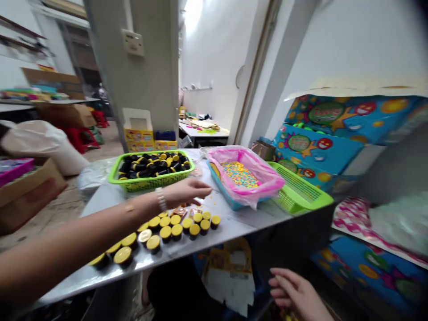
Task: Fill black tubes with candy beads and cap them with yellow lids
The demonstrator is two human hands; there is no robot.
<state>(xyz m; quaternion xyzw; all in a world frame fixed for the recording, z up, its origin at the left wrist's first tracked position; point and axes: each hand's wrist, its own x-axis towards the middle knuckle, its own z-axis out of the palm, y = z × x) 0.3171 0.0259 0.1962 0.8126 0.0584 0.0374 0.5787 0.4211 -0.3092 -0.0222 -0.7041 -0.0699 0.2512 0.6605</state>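
The right hand [296, 294] hangs below the bench edge, fingers curled; whether it holds anything I cannot tell. The left hand [187, 191] (a bracelet [161, 199] on its wrist) stretches over the bench [234, 218], fingers loosely together, nothing seen in them, just beyond rows of black cups with yellow tops [176, 231]. Farther off, a green basket [150, 185] holds more cups — a pink-lined tray [267, 178] beside it holds colored sprinkles [240, 174].

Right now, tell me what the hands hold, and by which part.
The left hand shows nothing held; the right hand curls by something yellow, its hold impossible to tell.
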